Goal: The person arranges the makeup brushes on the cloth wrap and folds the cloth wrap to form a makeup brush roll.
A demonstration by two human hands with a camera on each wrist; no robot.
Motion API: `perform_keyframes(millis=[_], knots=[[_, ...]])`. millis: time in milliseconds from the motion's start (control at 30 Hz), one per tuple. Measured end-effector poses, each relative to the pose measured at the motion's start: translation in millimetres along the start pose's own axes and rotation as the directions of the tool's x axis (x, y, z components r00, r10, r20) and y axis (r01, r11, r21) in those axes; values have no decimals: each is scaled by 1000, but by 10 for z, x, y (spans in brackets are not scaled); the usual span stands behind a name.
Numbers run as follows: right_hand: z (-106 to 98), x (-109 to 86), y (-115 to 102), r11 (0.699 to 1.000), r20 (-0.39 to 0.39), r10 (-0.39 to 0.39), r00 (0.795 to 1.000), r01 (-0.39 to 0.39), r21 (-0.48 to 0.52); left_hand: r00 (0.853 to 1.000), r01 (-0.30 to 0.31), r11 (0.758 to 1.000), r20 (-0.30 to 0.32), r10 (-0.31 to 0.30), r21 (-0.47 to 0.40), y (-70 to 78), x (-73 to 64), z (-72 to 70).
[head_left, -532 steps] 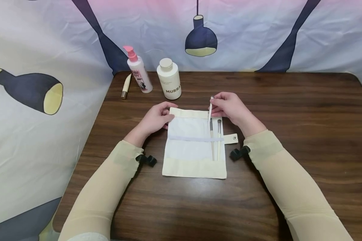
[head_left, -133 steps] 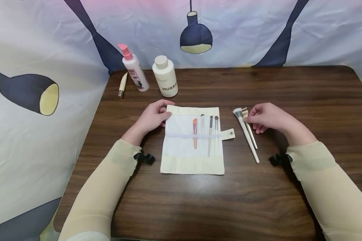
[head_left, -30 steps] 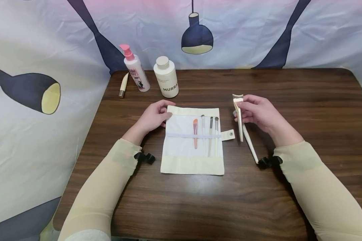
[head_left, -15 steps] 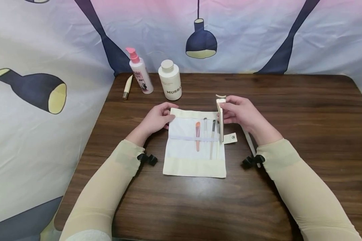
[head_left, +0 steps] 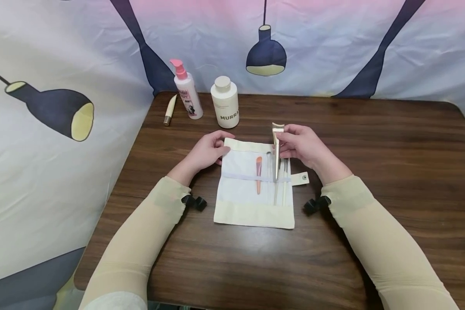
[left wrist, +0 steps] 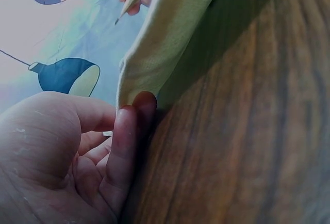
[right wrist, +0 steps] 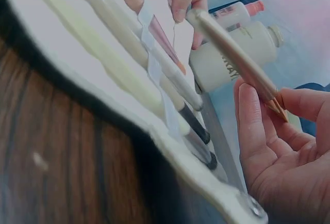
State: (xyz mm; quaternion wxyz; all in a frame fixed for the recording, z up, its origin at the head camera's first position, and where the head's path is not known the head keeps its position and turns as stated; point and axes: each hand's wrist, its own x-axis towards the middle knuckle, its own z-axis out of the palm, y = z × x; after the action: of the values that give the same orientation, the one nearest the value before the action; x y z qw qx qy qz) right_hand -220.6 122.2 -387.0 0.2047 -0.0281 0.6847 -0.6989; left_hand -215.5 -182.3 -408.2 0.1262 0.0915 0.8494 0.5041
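A cream cloth brush roll (head_left: 252, 215) lies unfolded on the table. My left hand (head_left: 208, 150) pinches its upper left corner; in the left wrist view, fingertips (left wrist: 124, 126) press on the fabric edge. With its fingertips, my right hand (head_left: 302, 144) holds a gold-handled eyelash curler (head_left: 277, 161) upright over the roll's right part, its curved head upward. Under the roll's elastic band sit a short pink brush (head_left: 258, 174) and several slim brushes, including a pale yellow one (right wrist: 87, 53) in the right wrist view. The curler partly covers the slim brushes in the head view.
Behind the roll stand a white MURRA bottle (head_left: 225, 103) and a pink-topped pump bottle (head_left: 189, 97). A cream tube (head_left: 170, 111) lies at their left. The roll's snap strap (head_left: 300, 178) sticks out to the right. A printed cloth (head_left: 314, 51) hangs behind the table.
My right hand has carried the eyelash curler left from the table to above the roll. The large white brush is now hidden behind my right arm. My left hand keeps its hold.
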Motion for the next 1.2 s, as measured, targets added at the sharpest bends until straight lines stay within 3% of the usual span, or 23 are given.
perform_keyframes(millis=[233, 600, 933, 1200], knots=[[137, 64, 102, 997, 33, 40, 999, -37, -72, 1000, 3, 1000, 20, -3, 6, -58, 25, 85], [299, 109, 168, 998, 18, 58, 998, -58, 9, 1000, -6, 1000, 31, 5, 13, -15, 76, 149], [460, 154, 78, 1000, -38, 0, 999, 1, 28, 1000, -11, 1000, 22, 10, 28, 14, 63, 98], [553, 217, 34, 998, 10, -5, 1000, 5, -58, 1000, -15, 1000, -11, 15, 22, 5, 41, 5]])
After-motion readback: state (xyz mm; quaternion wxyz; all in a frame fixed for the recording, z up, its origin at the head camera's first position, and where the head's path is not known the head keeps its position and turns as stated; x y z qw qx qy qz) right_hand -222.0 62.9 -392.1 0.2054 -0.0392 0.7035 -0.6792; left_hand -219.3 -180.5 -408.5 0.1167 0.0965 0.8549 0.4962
